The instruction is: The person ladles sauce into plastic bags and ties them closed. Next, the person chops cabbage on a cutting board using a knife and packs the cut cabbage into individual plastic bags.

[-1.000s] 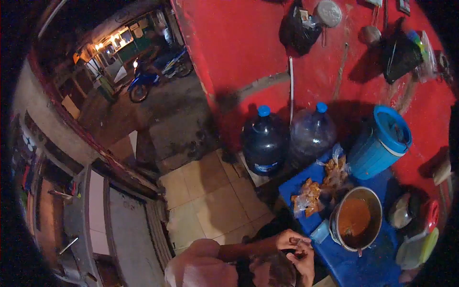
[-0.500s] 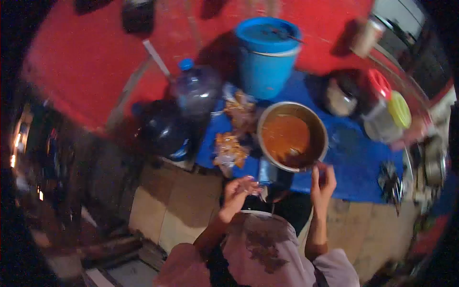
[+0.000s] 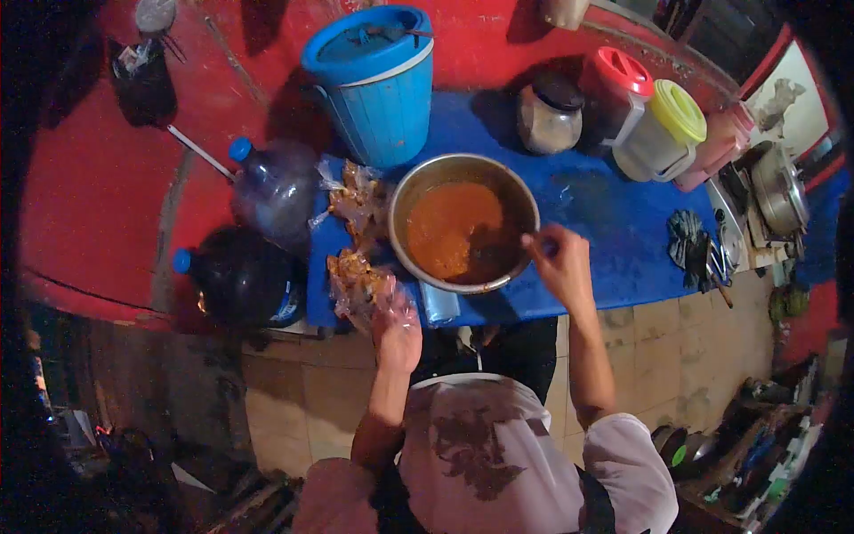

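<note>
A steel pot (image 3: 402, 254) of orange-red sauce stands on the blue tabletop. My right hand (image 3: 567, 270) is at its right rim, thumb and fingertips pinched together; whether they grip the rim or something small I cannot make out. At the table's front edge, my left hand (image 3: 398, 336) has clear thin plastic, seemingly a bag (image 3: 402, 307), around its fingers. Just beyond it lie filled clear bags (image 3: 351, 271) with orange-brown contents, and more filled bags (image 3: 358, 200) lie behind those. A flat pack of clear plastic (image 3: 440, 304) rests between my left hand and the pot.
A blue lidded bucket (image 3: 378, 107) stands behind the pot. Large bottles with blue caps (image 3: 276, 191) are at the left. A dark-lidded jar (image 3: 550, 120) and lidded pitchers (image 3: 658, 133) line the back right. Utensils and a dark cloth (image 3: 685, 240) lie at the right edge.
The view has shifted, so the table things appear further left and higher. My left hand has moved toward the filled bags. My right hand now meets the pot's rim further up its right side.
</note>
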`<control>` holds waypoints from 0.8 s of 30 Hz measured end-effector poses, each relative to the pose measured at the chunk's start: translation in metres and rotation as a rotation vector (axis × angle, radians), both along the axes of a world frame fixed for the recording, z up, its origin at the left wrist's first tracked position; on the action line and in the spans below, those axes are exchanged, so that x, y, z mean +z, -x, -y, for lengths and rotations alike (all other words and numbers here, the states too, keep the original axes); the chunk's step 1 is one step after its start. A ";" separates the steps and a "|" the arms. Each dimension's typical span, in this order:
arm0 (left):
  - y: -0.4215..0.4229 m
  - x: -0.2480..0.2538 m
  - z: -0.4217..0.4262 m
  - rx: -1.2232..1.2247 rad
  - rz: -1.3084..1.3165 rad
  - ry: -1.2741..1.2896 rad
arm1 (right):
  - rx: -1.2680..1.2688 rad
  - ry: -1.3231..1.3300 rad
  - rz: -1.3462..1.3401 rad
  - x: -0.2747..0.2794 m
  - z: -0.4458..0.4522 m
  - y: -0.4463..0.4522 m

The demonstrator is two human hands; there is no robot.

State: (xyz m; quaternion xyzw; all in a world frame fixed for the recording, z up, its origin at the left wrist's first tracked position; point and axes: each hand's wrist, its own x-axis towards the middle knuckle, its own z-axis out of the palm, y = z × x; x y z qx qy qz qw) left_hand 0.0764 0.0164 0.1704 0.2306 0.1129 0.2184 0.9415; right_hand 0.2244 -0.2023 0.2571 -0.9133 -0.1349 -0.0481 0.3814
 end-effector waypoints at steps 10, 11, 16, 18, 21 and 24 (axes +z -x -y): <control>-0.032 0.018 0.003 -0.085 0.079 -0.102 | 0.115 -0.563 -0.502 -0.012 -0.056 -0.049; -0.033 0.017 0.003 -0.070 0.091 -0.065 | 0.118 -0.561 -0.504 -0.008 -0.057 -0.051; -0.037 0.041 0.004 -0.080 -0.314 -0.465 | 0.102 -0.655 -0.361 0.035 -0.056 -0.049; -0.044 0.045 0.011 -0.070 -0.299 -0.538 | 0.132 -0.684 -0.300 0.059 -0.060 -0.042; -0.054 0.057 0.016 -0.079 -0.239 -0.548 | 0.161 -0.640 -0.233 0.082 -0.066 -0.033; -0.067 0.058 0.025 0.025 -0.171 -0.568 | 0.211 -0.645 -0.195 0.086 -0.077 -0.011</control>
